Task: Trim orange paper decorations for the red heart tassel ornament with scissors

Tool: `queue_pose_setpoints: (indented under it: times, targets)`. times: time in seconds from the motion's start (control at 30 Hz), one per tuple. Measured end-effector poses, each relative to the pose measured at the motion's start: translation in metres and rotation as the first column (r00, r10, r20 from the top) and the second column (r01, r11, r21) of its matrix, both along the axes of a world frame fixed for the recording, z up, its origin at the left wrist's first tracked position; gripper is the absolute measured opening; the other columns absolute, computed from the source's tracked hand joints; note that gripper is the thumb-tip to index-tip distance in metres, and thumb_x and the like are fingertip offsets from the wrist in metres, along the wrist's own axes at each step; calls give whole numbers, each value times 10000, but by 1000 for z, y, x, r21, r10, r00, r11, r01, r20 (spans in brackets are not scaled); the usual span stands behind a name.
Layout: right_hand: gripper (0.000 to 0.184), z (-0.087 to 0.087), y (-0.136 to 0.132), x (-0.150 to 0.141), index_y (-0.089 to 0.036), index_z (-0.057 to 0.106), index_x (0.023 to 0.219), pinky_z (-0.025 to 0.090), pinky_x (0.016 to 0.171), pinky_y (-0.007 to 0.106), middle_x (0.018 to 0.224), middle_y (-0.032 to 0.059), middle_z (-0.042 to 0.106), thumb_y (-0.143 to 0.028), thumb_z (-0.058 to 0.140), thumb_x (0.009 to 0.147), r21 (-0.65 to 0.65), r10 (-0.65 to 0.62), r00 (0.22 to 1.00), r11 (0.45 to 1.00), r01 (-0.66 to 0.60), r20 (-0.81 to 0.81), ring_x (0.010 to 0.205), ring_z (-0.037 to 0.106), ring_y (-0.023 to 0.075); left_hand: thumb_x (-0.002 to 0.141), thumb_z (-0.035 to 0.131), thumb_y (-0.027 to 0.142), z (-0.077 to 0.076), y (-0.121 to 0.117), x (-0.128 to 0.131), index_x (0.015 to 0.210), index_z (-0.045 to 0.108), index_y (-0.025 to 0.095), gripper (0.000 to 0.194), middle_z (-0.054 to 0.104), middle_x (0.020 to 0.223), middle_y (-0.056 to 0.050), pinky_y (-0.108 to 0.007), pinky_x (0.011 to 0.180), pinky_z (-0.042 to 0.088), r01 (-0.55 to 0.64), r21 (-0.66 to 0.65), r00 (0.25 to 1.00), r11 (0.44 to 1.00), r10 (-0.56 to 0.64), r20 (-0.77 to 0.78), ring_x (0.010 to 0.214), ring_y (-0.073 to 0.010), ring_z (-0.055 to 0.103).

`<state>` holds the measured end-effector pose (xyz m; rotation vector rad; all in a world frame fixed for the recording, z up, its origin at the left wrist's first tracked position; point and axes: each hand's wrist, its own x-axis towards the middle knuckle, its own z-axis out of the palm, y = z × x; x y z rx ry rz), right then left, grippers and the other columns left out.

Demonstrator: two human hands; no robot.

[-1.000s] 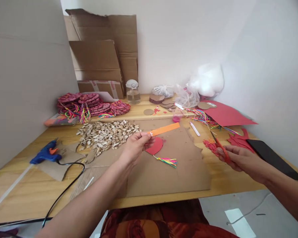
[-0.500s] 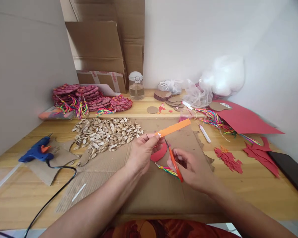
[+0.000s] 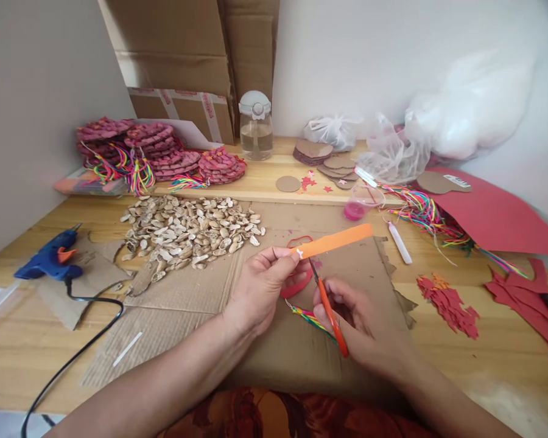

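Note:
My left hand [image 3: 265,286] pinches one end of an orange paper strip [image 3: 338,240], which slants up to the right. A small white star shape [image 3: 299,253] lies against the strip by my thumb. In my right hand [image 3: 351,316] is a pair of orange-handled scissors [image 3: 329,307], their blades pointing up and touching or nearly touching the strip's lower edge. Behind and below my hands, a red disc [image 3: 296,286] lies partly hidden on a cardboard sheet [image 3: 278,359], with a multicoloured thread tassel [image 3: 313,319] at its lower edge.
Peanut shells [image 3: 192,231] are heaped left of centre, with a blue glue gun [image 3: 50,255] and its cable beyond. Red paper scraps [image 3: 447,307] lie at right, near a white tube [image 3: 399,243] and a cup of pink paint [image 3: 356,210]. A water bottle [image 3: 256,131] stands behind.
My right hand came left from the red scraps, bringing the scissors to the orange strip, and dropped the scraps on the table. My left hand kept hold of the strip. The view tilted down.

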<state>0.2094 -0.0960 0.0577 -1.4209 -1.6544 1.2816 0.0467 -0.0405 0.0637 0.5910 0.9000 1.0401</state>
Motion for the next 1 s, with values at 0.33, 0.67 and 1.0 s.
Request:
queue_pose_setpoints:
  times: [0.33, 0.67, 1.0]
  targets:
    - [160, 5, 2, -5, -204, 550, 786, 379, 553, 249, 689, -9, 554, -344, 605, 842, -44, -5, 999, 999, 3, -39, 623, 473, 135, 680, 775, 285, -4, -5, 3, 760, 607, 136, 238, 689, 759, -32, -259, 708, 537, 43, -23, 999, 999, -43, 0, 701, -118, 652]
    - [181, 0, 0, -4, -209, 538, 772, 362, 543, 252, 656, -17, 492, -363, 601, 842, -31, 1, 1000, 1000, -1, -4, 613, 435, 136, 673, 776, 289, -5, -5, 2, 747, 612, 140, 234, 681, 745, -27, -269, 698, 542, 34, -32, 999, 999, -34, -6, 693, -124, 650]
    - [187, -5, -1, -2, -211, 533, 792, 336, 529, 258, 636, -24, 478, -377, 564, 873, -35, 16, 997, 999, -13, 70, 590, 426, 134, 686, 762, 288, -4, -5, 2, 743, 602, 139, 226, 672, 718, -24, -266, 702, 531, 47, -44, 999, 998, -48, -26, 652, -111, 637]
